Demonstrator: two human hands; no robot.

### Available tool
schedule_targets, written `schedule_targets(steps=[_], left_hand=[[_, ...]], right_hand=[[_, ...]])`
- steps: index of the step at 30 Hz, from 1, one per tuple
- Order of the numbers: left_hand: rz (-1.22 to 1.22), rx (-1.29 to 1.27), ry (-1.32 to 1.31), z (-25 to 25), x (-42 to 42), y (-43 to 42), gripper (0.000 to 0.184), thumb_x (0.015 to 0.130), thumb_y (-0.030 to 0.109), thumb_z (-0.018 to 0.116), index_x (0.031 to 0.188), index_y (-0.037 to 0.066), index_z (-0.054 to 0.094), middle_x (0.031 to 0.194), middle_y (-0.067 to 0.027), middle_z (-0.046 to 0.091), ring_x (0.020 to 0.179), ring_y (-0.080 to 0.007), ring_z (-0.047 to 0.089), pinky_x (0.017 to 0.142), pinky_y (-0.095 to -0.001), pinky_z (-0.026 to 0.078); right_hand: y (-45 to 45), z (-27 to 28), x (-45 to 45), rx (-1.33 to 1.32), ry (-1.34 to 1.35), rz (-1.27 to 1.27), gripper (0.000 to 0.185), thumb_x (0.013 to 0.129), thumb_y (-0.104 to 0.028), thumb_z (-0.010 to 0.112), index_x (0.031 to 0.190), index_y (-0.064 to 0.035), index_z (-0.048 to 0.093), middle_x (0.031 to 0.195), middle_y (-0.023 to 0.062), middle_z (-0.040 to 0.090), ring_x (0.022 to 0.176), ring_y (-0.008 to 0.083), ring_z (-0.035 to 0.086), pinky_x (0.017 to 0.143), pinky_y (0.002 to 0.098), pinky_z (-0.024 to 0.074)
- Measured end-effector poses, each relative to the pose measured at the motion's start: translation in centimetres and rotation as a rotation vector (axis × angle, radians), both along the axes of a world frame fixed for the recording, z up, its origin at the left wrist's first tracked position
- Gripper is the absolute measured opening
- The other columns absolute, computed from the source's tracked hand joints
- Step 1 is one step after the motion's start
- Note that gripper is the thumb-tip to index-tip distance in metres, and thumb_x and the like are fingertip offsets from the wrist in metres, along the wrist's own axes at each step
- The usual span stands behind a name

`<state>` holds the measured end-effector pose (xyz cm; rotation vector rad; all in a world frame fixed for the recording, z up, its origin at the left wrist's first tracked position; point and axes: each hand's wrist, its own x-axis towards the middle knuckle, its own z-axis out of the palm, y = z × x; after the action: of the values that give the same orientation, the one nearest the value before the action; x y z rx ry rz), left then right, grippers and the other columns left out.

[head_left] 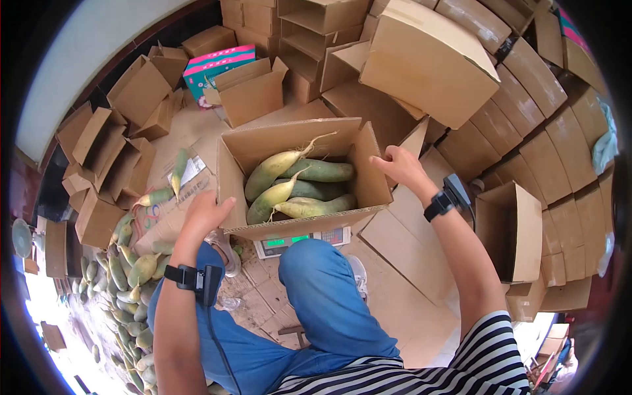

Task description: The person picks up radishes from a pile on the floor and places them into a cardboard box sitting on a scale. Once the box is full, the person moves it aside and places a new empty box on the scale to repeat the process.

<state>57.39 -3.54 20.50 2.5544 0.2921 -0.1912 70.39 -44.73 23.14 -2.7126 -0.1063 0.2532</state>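
Observation:
In front of me an open cardboard box (303,230) holds several green-and-pale radishes (273,172), some with thin root tails. The box rests on a white digital scale (273,245) with green lit displays. My left hand (205,216) grips the box at its near left corner, thumb by the edge and fingers mostly hidden outside. On the opposite side, my right hand (401,168) is closed at the right wall, its thumb over the rim. Both wrists wear black strapped devices.
Many loose radishes (135,289) are heaped on the floor at left. Open cartons (105,151) stand behind them, near a teal-and-pink box (217,66). Stacked cartons (546,151) line the right, with a large box (428,62) at the back and flattened cardboard (401,257) underfoot.

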Motion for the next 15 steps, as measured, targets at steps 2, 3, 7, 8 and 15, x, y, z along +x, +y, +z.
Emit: schedule_targets(steps=[2, 3, 7, 8, 15], left_hand=[[0.092, -0.049, 0.108, 1.3, 0.7, -0.5, 0.044, 0.088, 0.037, 0.064, 0.096, -0.006, 0.067, 0.082, -0.0239, 0.068, 0.072, -0.0333, 0.069, 0.070, -0.0428, 0.052], [0.176, -0.091, 0.211, 1.5, 1.0, -0.9, 0.040, 0.087, 0.033, 0.064, 0.097, -0.006, 0.068, 0.085, -0.0242, 0.069, 0.079, -0.0339, 0.070, 0.075, -0.0427, 0.052], [0.118, -0.152, 0.077, -2.0, 0.9, 0.4, 0.035, 0.088, 0.029, 0.062, 0.098, -0.004, 0.068, 0.088, -0.0229, 0.070, 0.087, -0.0350, 0.069, 0.079, -0.0428, 0.051], [0.109, -0.187, 0.051, -2.2, 0.8, 0.6, 0.033, 0.088, 0.027, 0.061, 0.099, -0.003, 0.069, 0.087, -0.0227, 0.070, 0.086, -0.0349, 0.069, 0.079, -0.0424, 0.052], [0.004, -0.215, -0.069, -0.8, -0.1, -1.8, 0.030, 0.087, 0.022, 0.060, 0.099, -0.004, 0.068, 0.085, -0.0213, 0.070, 0.081, -0.0321, 0.069, 0.074, -0.0402, 0.052]], right_hand=[[-0.2, -2.4, 3.1, 0.044, 0.133, 0.046, 0.049, 0.080, -0.044, 0.067, 0.091, 0.0036, 0.068, 0.087, 0.0217, 0.070, 0.086, 0.0330, 0.068, 0.078, 0.0410, 0.0523], [-0.4, -3.5, 4.2, 0.094, 0.260, 0.080, 0.052, 0.079, -0.045, 0.066, 0.092, 0.0053, 0.069, 0.088, 0.0235, 0.070, 0.087, 0.0345, 0.069, 0.080, 0.0422, 0.0525], [0.4, -2.2, 4.1, -0.035, 0.294, 0.150, 0.050, 0.080, -0.037, 0.060, 0.096, 0.0092, 0.066, 0.089, 0.0252, 0.070, 0.089, 0.0374, 0.069, 0.087, 0.0436, 0.0521], [-0.3, -3.6, 4.3, 0.000, 0.278, 0.124, 0.046, 0.081, -0.034, 0.058, 0.096, 0.0082, 0.067, 0.089, 0.0242, 0.070, 0.089, 0.0372, 0.068, 0.085, 0.0431, 0.0518], [-5.0, -2.3, -2.3, 0.093, 0.222, 0.024, 0.045, 0.082, -0.037, 0.062, 0.094, 0.0070, 0.067, 0.088, 0.0221, 0.069, 0.085, 0.0356, 0.067, 0.077, 0.0419, 0.0504]])
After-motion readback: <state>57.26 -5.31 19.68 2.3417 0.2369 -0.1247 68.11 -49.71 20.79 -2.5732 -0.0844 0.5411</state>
